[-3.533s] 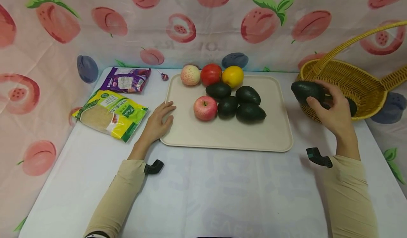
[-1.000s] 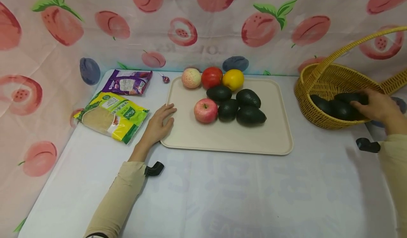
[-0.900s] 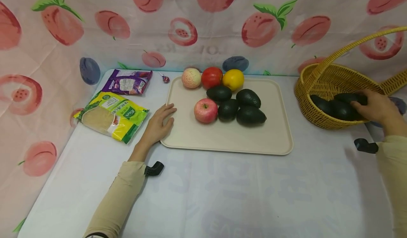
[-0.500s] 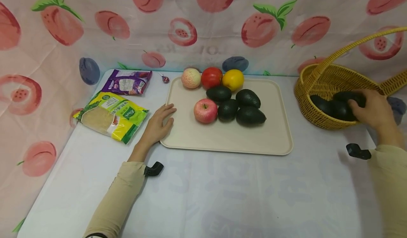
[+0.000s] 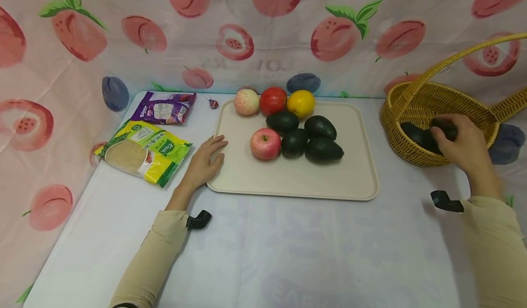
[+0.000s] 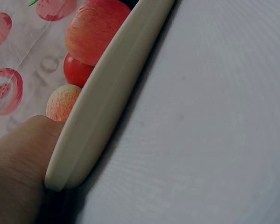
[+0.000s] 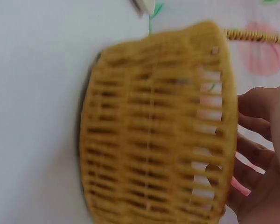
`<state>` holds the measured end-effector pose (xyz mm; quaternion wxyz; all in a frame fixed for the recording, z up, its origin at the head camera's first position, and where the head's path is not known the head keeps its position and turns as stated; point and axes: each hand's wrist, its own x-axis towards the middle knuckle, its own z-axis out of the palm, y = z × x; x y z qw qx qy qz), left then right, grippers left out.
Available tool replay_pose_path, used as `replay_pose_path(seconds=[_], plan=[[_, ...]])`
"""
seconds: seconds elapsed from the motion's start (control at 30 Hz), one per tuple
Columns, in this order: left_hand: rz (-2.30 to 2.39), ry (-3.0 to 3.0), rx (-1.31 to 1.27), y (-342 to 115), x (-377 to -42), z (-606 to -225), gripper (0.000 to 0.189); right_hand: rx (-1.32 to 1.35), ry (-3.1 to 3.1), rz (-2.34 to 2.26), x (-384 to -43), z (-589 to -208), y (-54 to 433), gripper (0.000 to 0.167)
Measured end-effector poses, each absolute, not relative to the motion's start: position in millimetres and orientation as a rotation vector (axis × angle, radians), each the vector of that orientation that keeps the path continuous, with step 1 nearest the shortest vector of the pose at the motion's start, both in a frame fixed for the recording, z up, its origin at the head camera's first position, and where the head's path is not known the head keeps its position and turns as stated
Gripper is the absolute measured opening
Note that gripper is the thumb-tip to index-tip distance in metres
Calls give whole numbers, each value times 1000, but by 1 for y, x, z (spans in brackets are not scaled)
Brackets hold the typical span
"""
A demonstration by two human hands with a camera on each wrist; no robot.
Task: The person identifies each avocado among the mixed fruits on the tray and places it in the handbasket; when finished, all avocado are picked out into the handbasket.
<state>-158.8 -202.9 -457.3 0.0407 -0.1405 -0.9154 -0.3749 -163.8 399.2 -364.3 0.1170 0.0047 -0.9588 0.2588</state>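
My left hand (image 5: 203,160) lies flat and relaxed against the left rim of a cream tray (image 5: 288,180); in the left wrist view the hand (image 6: 14,172) touches the tray's edge (image 6: 107,102). The tray holds several dark avocados (image 5: 323,148), a red apple (image 5: 265,143), a pale peach (image 5: 246,102), a tomato (image 5: 272,100) and a yellow fruit (image 5: 300,103). My right hand (image 5: 459,145) reaches over the near rim of a yellow wicker basket (image 5: 401,150), with its fingers spread loosely over the avocados (image 5: 413,132) inside. The right wrist view shows the basket wall (image 7: 154,140) and straight fingers (image 7: 263,158) behind it.
A yellow-green food packet (image 5: 144,150) and a purple packet (image 5: 164,107) lie left of the tray, with a small wrapped sweet (image 5: 212,102) behind them. The basket's tall handle (image 5: 453,58) arches over it. A fruit-print cloth backs the white table.
My right hand carried an avocado into the basket, set it down among the others and has since slid left and nearer over the rim. The left hand has stayed on the tray's edge.
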Motion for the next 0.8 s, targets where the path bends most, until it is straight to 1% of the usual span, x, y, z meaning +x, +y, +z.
replay_pose_path(seconds=[0.3,0.53,0.8], plan=[[-1147,-2812,-426,-203,-158,-457,38,101,-2710,872,-157,-370,364,39],[-1160,-2800,-433,-203,-158,-456,37,297,-2638,904,-157,-374,333,33],[-1150,-2806,-428,-203,-158,-457,37,374,-2691,877,-155,-375,309,33]])
